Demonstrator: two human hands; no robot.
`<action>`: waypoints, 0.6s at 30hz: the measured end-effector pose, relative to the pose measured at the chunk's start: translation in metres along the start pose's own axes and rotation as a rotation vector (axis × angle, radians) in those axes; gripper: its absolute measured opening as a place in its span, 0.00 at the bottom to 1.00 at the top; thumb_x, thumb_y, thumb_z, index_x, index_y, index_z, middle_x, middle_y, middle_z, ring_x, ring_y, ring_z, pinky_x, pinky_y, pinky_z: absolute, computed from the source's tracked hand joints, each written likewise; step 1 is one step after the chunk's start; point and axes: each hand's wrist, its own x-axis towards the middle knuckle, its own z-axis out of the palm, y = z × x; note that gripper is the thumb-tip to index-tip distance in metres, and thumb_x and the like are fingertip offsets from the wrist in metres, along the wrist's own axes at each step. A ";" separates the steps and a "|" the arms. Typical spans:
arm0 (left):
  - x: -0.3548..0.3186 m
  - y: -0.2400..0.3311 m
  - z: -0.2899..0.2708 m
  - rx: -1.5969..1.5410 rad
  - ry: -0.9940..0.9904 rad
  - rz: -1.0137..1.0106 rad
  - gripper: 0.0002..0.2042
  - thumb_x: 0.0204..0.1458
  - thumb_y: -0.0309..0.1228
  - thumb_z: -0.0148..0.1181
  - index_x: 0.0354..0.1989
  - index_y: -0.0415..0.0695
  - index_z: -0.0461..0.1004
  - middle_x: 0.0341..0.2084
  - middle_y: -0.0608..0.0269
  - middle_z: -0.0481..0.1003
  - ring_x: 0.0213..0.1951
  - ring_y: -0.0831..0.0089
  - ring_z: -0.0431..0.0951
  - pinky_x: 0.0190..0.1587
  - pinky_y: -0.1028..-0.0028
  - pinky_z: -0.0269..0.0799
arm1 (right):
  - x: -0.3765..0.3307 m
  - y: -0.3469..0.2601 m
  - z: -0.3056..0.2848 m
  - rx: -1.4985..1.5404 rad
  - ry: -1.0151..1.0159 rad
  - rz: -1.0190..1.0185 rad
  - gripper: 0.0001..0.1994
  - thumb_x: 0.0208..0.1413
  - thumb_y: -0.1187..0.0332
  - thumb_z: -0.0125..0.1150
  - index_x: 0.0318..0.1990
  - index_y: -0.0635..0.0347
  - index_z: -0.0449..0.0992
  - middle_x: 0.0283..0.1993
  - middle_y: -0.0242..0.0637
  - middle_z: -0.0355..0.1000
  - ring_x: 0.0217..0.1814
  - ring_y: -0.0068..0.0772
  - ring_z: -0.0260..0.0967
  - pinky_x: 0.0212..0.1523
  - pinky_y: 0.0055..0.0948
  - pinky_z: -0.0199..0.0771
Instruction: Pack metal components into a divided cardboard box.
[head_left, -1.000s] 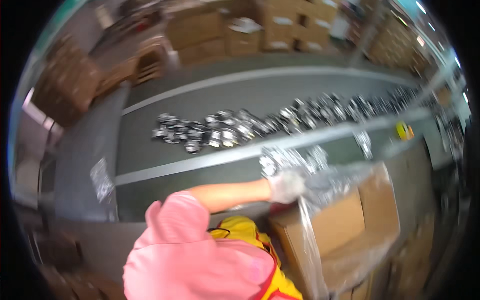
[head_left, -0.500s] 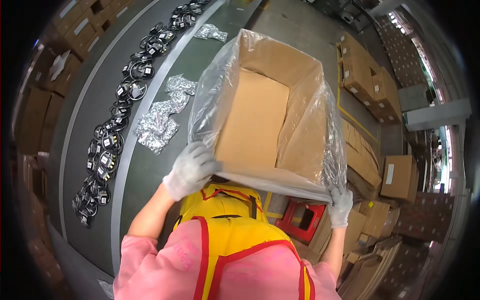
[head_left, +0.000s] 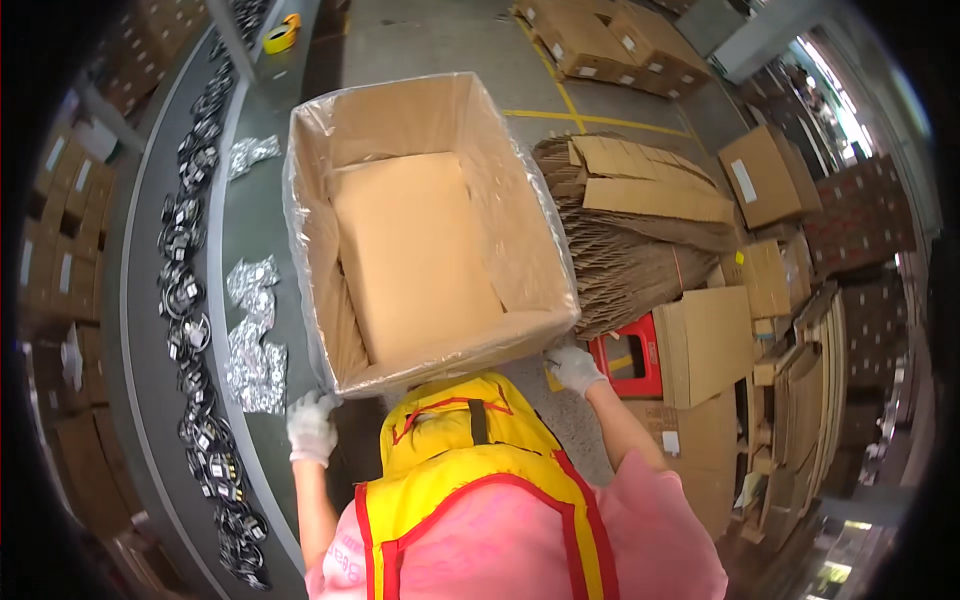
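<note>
One box [head_left: 395,125] flanks the right edge of the bench [head_left: 258,210]. Loosely curled, the left hand [head_left: 313,425] and right hand [head_left: 575,368] sit by the box's near corners; whether they grip it, I can't tell.

The box [head_left: 390,122] is matt brown cardboard, its thin clear plastic liner [head_left: 540,215] glossy and crinkled. Left of the box, shiny plastic packets [head_left: 258,372] lie on a smooth, dull green tabletop [head_left: 262,207]; farther left, black plastic cables [head_left: 215,465] have a slight sheen. Right of it are rough-edged cardboard sheets [head_left: 640,265] and a smooth red plastic stool [head_left: 650,362]. Below the box, matt white cloth gloves [head_left: 310,418] cover the left hand [head_left: 312,430] and right hand [head_left: 574,368].
</note>
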 end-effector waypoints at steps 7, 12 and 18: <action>0.033 -0.017 -0.060 0.142 0.397 -0.106 0.17 0.45 0.20 0.56 0.45 0.48 0.76 0.41 0.49 0.74 0.40 0.53 0.76 0.43 0.60 0.73 | 0.044 0.078 -0.039 0.310 0.113 0.229 0.13 0.54 0.61 0.55 0.40 0.58 0.77 0.39 0.43 0.77 0.42 0.46 0.74 0.43 0.40 0.73; 0.104 0.020 -0.086 0.114 0.598 -0.199 0.13 0.53 0.26 0.57 0.48 0.41 0.74 0.47 0.45 0.71 0.50 0.49 0.71 0.51 0.58 0.67 | 0.117 0.163 -0.092 1.096 0.233 0.577 0.08 0.59 0.64 0.55 0.38 0.60 0.73 0.30 0.32 0.72 0.27 0.23 0.70 0.26 0.24 0.71; 0.182 0.182 -0.097 0.001 0.686 0.023 0.12 0.52 0.21 0.57 0.46 0.39 0.73 0.44 0.47 0.72 0.46 0.52 0.73 0.49 0.61 0.68 | 0.225 0.300 -0.133 1.310 0.543 0.829 0.22 0.54 0.60 0.61 0.53 0.60 0.66 0.38 0.36 0.71 0.31 0.29 0.70 0.24 0.29 0.71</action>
